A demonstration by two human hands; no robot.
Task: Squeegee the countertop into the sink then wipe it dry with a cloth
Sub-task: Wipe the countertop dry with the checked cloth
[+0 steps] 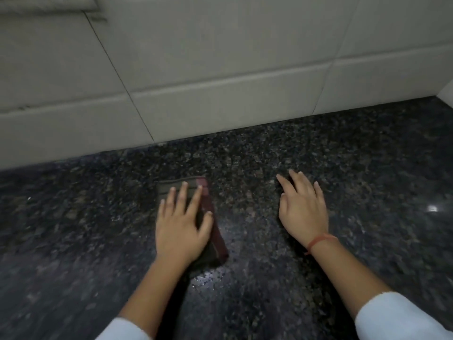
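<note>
A folded dark cloth (215, 231) with a maroon edge lies flat on the black speckled granite countertop (98, 217). My left hand (181, 222) presses down on it with fingers spread, covering most of its left part. My right hand (304, 207) rests palm-down on the bare granite to the right of the cloth, fingers apart, holding nothing; a red thread circles its wrist. No squeegee and no sink are in view.
A wall of large pale tiles (196, 82) rises along the back of the countertop. At the far right a white corner (447, 94) closes the counter. Light glints off the granite (432, 208) at the right.
</note>
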